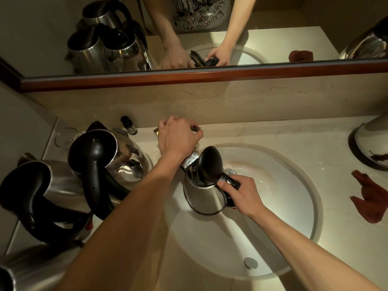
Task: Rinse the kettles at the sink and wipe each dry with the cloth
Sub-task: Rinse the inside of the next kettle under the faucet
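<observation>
1. Nearest me, bottom left, edge of a steel kettle (31, 267) pokes into view on the counter (273, 135).
2. Sink (298, 244) sits centre, white oval basin set in the counter; overflow cap (250, 263) on its near wall, drain (230, 171) at the bottom, partly behind the kettle I'm holding.
3. My right hand (239, 194) grips the black handle of the steel kettle (204, 196), thumb on top by the lid button. Kettle is upright over the basin, lid (210, 164) flipped open.
4. Water runs from the faucet spout (190, 160) into the kettle's mouth.
5. My left hand (178, 137) is up on the faucet handle (196, 128) at the back of the sink, fingers curled over it.
6. Left of sink on the counter: two more steel kettles w/ black handles, front kettle (54, 185) & rear kettle (117, 156), close together.
7. Behind them, near the wall: a glass (65, 136) & a small dark-capped bottle (129, 125).
8. Right of sink: dark red cloth (369, 198) crumpled on the counter, apart from the basin rim.
9. Far right, past the cloth: another kettle (371, 143), cut off by the frame edge.
10. Mirror (273, 22) w/ wood frame above the backsplash.
</observation>
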`<control>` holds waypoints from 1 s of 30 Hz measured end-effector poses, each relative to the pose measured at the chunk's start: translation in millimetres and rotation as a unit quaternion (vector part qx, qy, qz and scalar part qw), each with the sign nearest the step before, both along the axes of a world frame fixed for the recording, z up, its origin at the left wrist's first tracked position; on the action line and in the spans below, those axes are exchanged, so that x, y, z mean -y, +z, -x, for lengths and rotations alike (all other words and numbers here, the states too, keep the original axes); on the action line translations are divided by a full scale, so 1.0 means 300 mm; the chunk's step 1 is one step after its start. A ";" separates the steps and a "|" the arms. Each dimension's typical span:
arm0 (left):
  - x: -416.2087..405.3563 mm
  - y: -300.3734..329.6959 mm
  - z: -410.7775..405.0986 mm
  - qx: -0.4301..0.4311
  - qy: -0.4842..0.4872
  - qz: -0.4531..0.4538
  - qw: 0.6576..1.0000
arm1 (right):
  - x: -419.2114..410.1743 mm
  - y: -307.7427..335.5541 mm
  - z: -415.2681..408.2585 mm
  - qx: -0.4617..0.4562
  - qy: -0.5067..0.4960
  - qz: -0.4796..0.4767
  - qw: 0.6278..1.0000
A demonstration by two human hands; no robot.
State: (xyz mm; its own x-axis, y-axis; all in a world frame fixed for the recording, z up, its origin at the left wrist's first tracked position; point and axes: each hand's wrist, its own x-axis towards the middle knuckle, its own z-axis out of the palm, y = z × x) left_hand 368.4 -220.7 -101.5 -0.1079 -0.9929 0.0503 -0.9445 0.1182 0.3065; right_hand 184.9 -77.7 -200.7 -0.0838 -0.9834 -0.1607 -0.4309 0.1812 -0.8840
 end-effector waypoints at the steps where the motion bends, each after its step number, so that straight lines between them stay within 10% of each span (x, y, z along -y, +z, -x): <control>1: -0.001 0.002 0.000 0.001 0.001 0.000 1.000 | 0.002 -0.001 0.001 0.000 -0.004 -0.002 1.000; 30: 0.004 -0.014 0.000 0.003 0.005 0.005 1.000 | -0.011 0.035 -0.045 0.037 -0.091 -0.062 0.993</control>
State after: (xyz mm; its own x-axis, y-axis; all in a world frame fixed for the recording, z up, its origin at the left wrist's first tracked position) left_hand 368.3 -221.9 -105.9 -0.0979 -0.9934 0.0603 -0.9475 0.1116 0.2997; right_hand 198.3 -74.4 -190.1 -0.2413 -0.9258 -0.2911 -0.3165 0.3587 -0.8782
